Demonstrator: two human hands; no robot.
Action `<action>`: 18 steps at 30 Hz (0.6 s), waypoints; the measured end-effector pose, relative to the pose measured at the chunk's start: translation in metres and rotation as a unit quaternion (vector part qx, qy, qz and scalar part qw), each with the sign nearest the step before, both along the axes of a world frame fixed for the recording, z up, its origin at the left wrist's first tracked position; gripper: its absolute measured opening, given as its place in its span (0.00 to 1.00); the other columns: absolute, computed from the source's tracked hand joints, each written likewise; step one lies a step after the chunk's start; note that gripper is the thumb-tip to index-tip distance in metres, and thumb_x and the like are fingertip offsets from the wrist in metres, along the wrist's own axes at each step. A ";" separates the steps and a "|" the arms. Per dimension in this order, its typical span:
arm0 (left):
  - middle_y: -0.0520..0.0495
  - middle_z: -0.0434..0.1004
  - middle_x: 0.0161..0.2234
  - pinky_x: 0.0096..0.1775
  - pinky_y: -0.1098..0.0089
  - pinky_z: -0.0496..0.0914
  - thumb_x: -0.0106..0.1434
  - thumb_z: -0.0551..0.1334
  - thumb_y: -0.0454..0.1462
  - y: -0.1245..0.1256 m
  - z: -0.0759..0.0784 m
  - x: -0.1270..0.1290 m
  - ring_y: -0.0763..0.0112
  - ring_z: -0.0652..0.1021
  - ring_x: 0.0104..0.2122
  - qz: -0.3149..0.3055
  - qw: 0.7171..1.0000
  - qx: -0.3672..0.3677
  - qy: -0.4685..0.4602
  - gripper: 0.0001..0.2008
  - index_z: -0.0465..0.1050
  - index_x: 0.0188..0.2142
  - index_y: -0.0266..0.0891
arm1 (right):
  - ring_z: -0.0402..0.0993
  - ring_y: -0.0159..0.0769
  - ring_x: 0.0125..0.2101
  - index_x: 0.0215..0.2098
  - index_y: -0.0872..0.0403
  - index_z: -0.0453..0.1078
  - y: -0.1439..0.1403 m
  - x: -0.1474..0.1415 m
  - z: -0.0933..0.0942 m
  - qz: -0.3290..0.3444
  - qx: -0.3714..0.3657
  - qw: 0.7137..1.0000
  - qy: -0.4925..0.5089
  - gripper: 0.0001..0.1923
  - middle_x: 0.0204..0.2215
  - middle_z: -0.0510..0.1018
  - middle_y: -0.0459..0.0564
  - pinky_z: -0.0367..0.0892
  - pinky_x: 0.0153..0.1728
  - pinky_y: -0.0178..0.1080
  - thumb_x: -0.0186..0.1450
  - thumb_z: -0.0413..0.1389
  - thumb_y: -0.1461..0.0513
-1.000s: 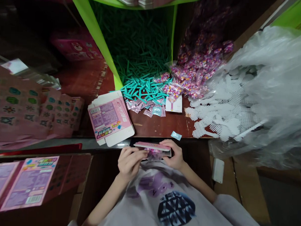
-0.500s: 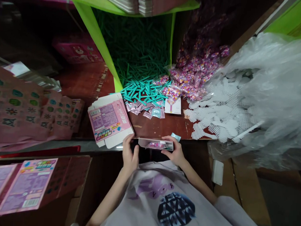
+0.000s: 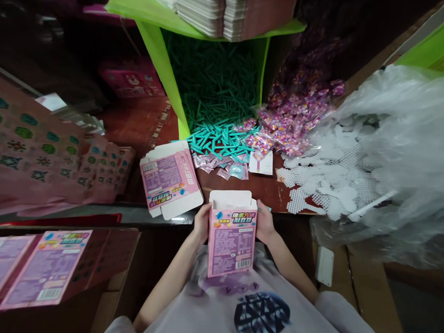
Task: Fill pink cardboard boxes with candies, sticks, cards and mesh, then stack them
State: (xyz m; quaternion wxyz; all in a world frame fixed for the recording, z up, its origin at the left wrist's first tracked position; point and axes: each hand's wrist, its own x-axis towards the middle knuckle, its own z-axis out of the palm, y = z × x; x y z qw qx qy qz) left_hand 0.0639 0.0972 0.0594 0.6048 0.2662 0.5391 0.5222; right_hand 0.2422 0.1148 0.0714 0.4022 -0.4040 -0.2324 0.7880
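A pink and purple printed box (image 3: 232, 239) stands tilted against my shirt, its white top flaps up. My left hand (image 3: 202, 223) grips its upper left side and my right hand (image 3: 265, 224) grips the right side. Some fingers are hidden behind the box, and its contents cannot be seen. A small light-blue packet (image 3: 268, 209) shows by my right fingers. Left of my hands, a flattened or unfilled box (image 3: 172, 179) with white flaps lies at the table edge. Small pink and blue sachets (image 3: 224, 167) and a white card (image 3: 261, 163) lie beyond.
Teal sticks (image 3: 219, 139) spill from a green-framed bin (image 3: 175, 87). Bags of colourful beads (image 3: 285, 125) and white perforated sheets (image 3: 327, 175) lie to the right, beside a large plastic bag (image 3: 407, 158). Printed boxes (image 3: 45, 272) fill a carton at lower left.
The box between my hands has swung from showing its opening with pink pieces inside to showing its printed face. My left hand has closed on its side. The view has shifted slightly.
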 end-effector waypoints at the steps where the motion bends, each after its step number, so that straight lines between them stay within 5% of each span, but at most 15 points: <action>1: 0.47 0.75 0.23 0.34 0.64 0.71 0.56 0.54 0.48 -0.001 -0.001 0.001 0.62 0.77 0.29 -0.005 1.000 -0.020 -0.019 0.18 0.72 0.28 0.36 | 0.76 0.47 0.39 0.37 0.55 0.73 0.000 0.001 -0.001 0.004 -0.009 1.000 0.004 0.28 0.32 0.80 0.52 0.69 0.43 0.49 0.61 0.47 0.42; 6: 0.46 0.73 0.47 0.49 0.65 0.66 0.61 0.54 0.48 -0.006 -0.006 0.006 0.64 0.71 0.50 0.082 0.985 0.088 0.127 0.18 0.69 0.44 0.42 | 0.77 0.47 0.38 0.38 0.54 0.73 -0.001 -0.002 -0.005 -0.027 -0.037 0.999 0.020 0.24 0.32 0.80 0.51 0.69 0.42 0.50 0.60 0.51 0.44; 9: 0.45 0.67 0.55 0.54 0.63 0.62 0.62 0.51 0.47 -0.008 -0.009 0.001 0.62 0.67 0.55 0.035 0.983 0.123 0.135 0.20 0.69 0.48 0.42 | 0.77 0.47 0.38 0.39 0.54 0.72 -0.002 -0.006 -0.007 -0.027 -0.034 0.999 0.024 0.24 0.32 0.80 0.51 0.70 0.41 0.50 0.60 0.50 0.45; 14: 0.47 0.62 0.59 0.52 0.64 0.64 0.57 0.53 0.39 -0.002 -0.005 -0.004 0.61 0.65 0.57 0.012 0.996 0.072 0.051 0.25 0.64 0.55 0.41 | 0.77 0.46 0.32 0.29 0.54 0.72 0.000 -0.003 -0.016 -0.001 -0.080 0.997 0.011 0.15 0.26 0.80 0.50 0.71 0.35 0.47 0.56 0.53 0.51; 18: 0.49 0.72 0.50 0.43 0.70 0.69 0.49 0.53 0.32 0.006 -0.002 0.003 0.66 0.74 0.46 0.046 0.994 0.071 0.075 0.28 0.67 0.52 0.44 | 0.75 0.42 0.25 0.25 0.55 0.71 0.005 -0.002 -0.024 -0.018 -0.077 0.996 -0.032 0.07 0.22 0.78 0.48 0.70 0.29 0.42 0.48 0.55 0.61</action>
